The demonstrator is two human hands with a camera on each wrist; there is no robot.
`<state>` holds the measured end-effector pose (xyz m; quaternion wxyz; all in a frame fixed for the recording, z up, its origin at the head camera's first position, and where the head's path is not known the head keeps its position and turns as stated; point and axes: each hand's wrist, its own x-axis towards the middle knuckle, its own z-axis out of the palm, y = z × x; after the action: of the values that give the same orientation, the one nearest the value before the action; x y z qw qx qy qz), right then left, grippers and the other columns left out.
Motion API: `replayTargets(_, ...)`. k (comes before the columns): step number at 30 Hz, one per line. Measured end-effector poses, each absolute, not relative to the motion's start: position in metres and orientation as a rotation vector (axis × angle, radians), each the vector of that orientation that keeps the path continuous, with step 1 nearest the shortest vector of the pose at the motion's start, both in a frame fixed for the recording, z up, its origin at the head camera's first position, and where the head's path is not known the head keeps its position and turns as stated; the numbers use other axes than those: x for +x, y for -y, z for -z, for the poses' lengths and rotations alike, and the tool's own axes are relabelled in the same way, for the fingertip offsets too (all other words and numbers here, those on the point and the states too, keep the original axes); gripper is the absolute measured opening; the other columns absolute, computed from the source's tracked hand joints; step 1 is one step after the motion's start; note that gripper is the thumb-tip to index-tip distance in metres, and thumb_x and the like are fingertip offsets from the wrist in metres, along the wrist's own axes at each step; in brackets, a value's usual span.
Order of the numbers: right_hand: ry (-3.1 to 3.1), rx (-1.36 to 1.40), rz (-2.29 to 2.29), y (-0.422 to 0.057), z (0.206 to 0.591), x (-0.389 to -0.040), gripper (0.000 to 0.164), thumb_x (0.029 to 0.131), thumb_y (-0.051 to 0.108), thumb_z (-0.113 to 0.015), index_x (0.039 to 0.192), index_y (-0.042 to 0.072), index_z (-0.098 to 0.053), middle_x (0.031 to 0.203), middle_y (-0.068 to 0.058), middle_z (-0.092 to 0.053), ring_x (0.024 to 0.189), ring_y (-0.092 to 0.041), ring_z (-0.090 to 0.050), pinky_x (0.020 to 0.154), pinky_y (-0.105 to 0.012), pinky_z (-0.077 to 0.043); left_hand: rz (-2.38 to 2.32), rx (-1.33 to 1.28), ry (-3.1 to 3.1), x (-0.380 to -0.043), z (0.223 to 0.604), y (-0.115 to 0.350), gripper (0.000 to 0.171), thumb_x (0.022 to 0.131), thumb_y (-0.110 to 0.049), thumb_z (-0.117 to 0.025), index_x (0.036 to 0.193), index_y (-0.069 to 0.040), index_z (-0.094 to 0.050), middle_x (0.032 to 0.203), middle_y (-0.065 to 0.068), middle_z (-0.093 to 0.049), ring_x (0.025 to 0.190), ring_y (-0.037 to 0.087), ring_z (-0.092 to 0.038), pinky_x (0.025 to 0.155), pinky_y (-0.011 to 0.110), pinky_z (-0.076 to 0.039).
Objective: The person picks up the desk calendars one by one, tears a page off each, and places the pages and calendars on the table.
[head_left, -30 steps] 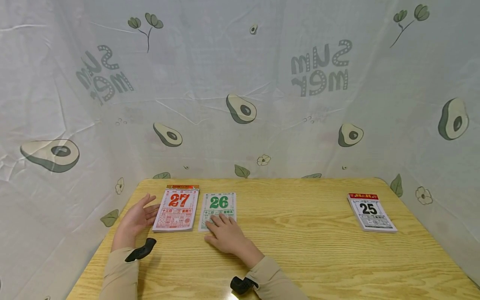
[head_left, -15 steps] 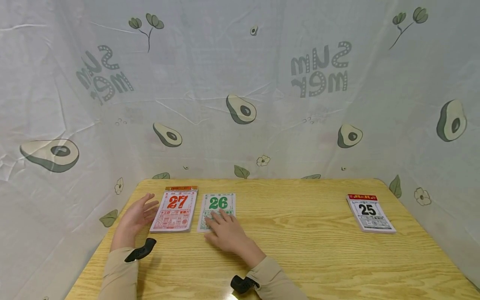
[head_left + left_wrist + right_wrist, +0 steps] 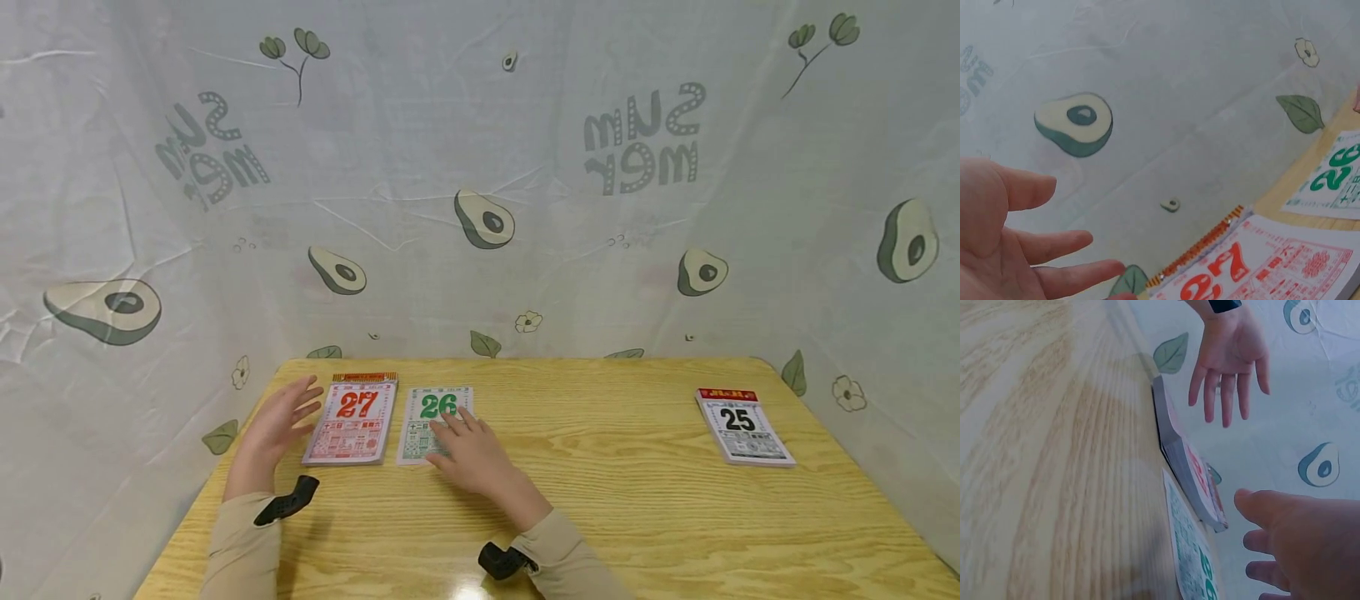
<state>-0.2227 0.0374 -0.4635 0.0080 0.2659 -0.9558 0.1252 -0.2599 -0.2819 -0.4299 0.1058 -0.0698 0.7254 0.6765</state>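
Observation:
A tear-off calendar pad [image 3: 351, 423] showing a red 27 lies at the left of the table. Beside its left edge is my left hand [image 3: 276, 425], palm turned toward the pad, fingers spread and holding nothing in the left wrist view. Just right of the pad lies a single calendar sheet [image 3: 417, 433] with a green 26. My right hand [image 3: 476, 454] hovers over that sheet's lower right part, hiding some of its print. The right wrist view shows the right fingers [image 3: 1260, 540] extended above the sheet, apart from it.
Far to the right lies another calendar pad [image 3: 744, 429] with a red header and a black 25. The wooden table [image 3: 585, 500] ends at a white curtain [image 3: 420, 133] printed with avocados, which encloses the back and both sides.
My right hand has lifted off the 26 sheet and shifted slightly right, uncovering more of it. My left hand has risen a little beside the 27 pad. Nothing has been picked up.

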Motion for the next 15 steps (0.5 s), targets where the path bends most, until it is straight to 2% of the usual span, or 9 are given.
replayTargets(15,2.904,0.749,-0.464,-0.078,0.450,-0.221,0.052,0.098,0.040,-0.055,0.142,0.012,-0.049,0.149,-0.014,-0.045,0.142,-0.038,-0.035,0.113,-0.053,-0.033,-1.891,-0.011,-2.281,-0.249,0.403,0.245,0.065,0.104,-0.044,-0.037,0.155,-0.009,-0.018,0.160,0.020,-0.021,0.148,0.040,-0.018,0.116,0.062,-0.017)
